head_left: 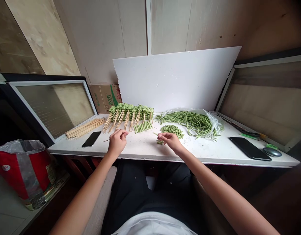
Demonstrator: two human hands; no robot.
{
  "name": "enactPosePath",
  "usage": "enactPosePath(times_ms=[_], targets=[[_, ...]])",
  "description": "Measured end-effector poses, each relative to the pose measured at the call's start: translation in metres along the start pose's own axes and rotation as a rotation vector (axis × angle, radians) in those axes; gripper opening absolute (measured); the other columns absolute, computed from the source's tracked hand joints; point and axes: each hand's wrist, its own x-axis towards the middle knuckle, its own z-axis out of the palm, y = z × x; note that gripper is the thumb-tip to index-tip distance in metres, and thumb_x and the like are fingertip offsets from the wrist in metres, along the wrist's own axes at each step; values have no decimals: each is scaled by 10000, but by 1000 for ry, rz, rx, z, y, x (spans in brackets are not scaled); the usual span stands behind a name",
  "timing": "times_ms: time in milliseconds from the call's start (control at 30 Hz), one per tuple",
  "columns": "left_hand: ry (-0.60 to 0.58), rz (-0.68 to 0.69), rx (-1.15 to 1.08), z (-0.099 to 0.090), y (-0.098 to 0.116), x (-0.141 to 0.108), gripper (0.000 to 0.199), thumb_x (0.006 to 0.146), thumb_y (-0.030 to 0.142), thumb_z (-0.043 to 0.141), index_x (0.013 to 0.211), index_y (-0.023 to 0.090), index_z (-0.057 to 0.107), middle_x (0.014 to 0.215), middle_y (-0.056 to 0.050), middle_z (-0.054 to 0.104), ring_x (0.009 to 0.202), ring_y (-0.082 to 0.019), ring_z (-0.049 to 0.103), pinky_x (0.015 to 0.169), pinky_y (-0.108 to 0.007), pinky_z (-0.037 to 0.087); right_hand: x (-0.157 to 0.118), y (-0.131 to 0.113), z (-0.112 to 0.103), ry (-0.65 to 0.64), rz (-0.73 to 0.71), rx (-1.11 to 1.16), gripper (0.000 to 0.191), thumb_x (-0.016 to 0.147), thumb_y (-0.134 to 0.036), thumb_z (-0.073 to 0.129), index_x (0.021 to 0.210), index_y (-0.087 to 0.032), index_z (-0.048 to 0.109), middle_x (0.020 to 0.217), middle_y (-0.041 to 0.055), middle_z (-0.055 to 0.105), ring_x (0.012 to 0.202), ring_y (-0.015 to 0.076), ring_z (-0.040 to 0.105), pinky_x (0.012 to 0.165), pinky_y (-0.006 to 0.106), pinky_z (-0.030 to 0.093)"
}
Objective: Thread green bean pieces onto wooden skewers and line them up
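Note:
My left hand (pixel 118 140) is closed around a thin bamboo skewer (pixel 106 140), whose bare end sticks out to the left. In line with it on the other side is a row of short green bean pieces (pixel 143 127), which appear to be threaded on this skewer. Between the fingertips of my right hand (pixel 170 140) is a short piece of green bean (pixel 155 133). Beneath that hand lie a few more pieces (pixel 159 142), and just behind it sits a small heap of cut beans (pixel 172 130).
Filled bean skewers (pixel 132 111) are stacked at the back, left of long beans (pixel 189 120) in a clear plastic bag (pixel 215 122). Bare skewers (pixel 85 128) and a phone (pixel 91 139) lie left. Another phone (pixel 249 148), a mouse (pixel 272 151) and scissors (pixel 249 133) are right.

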Motion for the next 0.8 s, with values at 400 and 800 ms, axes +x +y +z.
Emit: enactPosePath(times_ms=[400, 800], targets=[[-58, 40, -31, 7, 17, -5, 179, 960, 169, 562, 848, 212, 695, 825, -52, 732, 754, -203, 678, 692, -305, 510, 1, -17, -5, 75, 82, 537, 340, 775, -479, 868, 986, -234, 761, 1149, 96, 781, 1163, 269, 715, 963, 361, 596], [-75, 66, -46, 10, 24, -8, 192, 976, 157, 560, 837, 209, 681, 800, -37, 703, 728, -182, 639, 674, -292, 477, -4, -21, 9, 104, 81, 590, 354, 767, -497, 876, 975, -234, 762, 1114, 93, 787, 1124, 275, 730, 977, 386, 614]])
